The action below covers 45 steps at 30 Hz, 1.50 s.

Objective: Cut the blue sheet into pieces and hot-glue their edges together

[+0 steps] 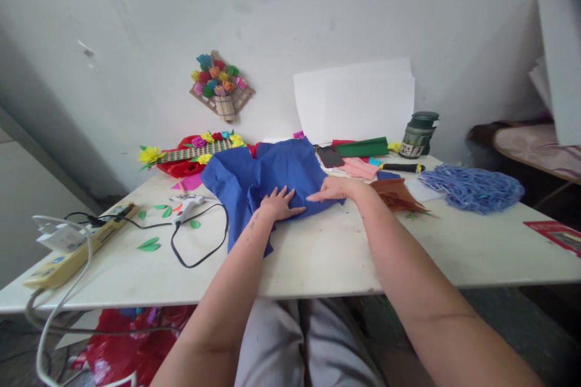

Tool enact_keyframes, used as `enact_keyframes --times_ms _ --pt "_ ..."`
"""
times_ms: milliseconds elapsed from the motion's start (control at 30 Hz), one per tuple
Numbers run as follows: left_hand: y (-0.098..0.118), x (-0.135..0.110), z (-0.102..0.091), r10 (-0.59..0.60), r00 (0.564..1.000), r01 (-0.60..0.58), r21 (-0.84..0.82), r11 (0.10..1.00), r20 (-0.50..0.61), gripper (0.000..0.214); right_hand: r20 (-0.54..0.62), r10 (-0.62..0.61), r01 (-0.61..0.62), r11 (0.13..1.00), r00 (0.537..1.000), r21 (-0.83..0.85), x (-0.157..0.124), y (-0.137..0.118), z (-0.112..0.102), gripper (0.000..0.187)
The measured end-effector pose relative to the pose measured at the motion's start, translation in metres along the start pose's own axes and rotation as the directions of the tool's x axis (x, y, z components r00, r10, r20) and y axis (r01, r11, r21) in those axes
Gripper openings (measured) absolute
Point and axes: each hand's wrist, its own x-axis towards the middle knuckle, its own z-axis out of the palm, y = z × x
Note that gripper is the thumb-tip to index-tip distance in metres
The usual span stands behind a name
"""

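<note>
A crumpled blue cloth [285, 169] lies over the middle of the white table, one strip hanging toward the near edge. Flat on its front part rests my left hand [278, 204], fingers spread. My right hand [334, 188] is at the cloth's right front edge, one digit pointing left and the other fingers curled under. It appears closed on the edge, though its fingertips are hidden. Left of the cloth lies a white glue gun [188, 210] with a black cord. Brown crepe-like sheets [394, 193] are just right of my right hand.
A power strip [68, 263] with chargers lies at left near green paper leaves [149, 245]. A flower-trimmed woven piece [195, 151] sits behind. Rightward are a black-handled tool [402, 167], a dark green jar [418, 135] and a blue yarn heap [474, 187]. White sheets [354, 100] lean on the wall.
</note>
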Motion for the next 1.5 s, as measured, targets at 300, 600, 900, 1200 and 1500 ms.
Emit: enact_keyframes --times_ms 300,600,900,1200,1500 --pt "0.002 -0.001 0.0 -0.006 0.999 0.006 -0.007 1.0 0.043 0.091 -0.382 -0.189 0.105 0.967 0.905 -0.231 0.031 -0.015 0.031 0.059" --pt "0.003 -0.009 -0.021 -0.063 0.997 0.058 -0.14 0.988 -0.035 0.077 -0.004 -0.147 0.147 0.986 0.989 -0.085 0.041 -0.005 0.046 0.08" --pt "0.002 0.029 -0.037 -0.079 0.916 0.068 -0.042 0.997 -0.393 0.061 0.01 -0.108 0.108 0.987 0.994 -0.115 0.034 -0.013 0.043 0.082" --pt "-0.011 0.087 -0.031 -0.14 0.892 0.163 0.017 0.986 -0.431 0.078 0.021 -0.064 0.066 0.986 0.998 -0.152 0.037 -0.018 0.042 0.08" --pt "-0.034 0.123 -0.03 -0.285 0.884 0.334 0.073 0.94 -0.37 0.099 0.022 -0.016 0.02 0.986 1.0 -0.167 0.036 -0.024 0.038 0.078"
